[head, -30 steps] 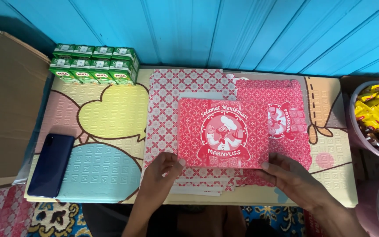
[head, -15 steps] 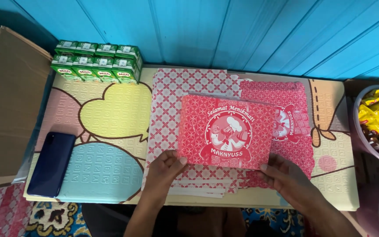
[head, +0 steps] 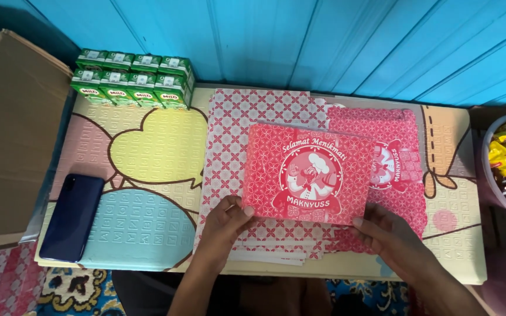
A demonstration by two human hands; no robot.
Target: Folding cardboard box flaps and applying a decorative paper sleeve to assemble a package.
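My left hand [head: 225, 217] and right hand [head: 385, 232] each pinch a lower corner of the red folded box [head: 308, 174], mid-frame above the flat cartons [head: 229, 140] on the table [head: 147, 152].

The box [head: 308, 174] is sitting just beyond the fingertips of both hands, the left hand [head: 225, 222] gripping its near left corner and the right hand [head: 385, 234] its near right corner. Beneath the fingers, flat sheets [head: 238, 126] are lying stacked on the mat [head: 147, 152]. Well left of the fingers a phone [head: 71, 217] is lying, and cartons [head: 133, 79] are standing far beyond them to the left.
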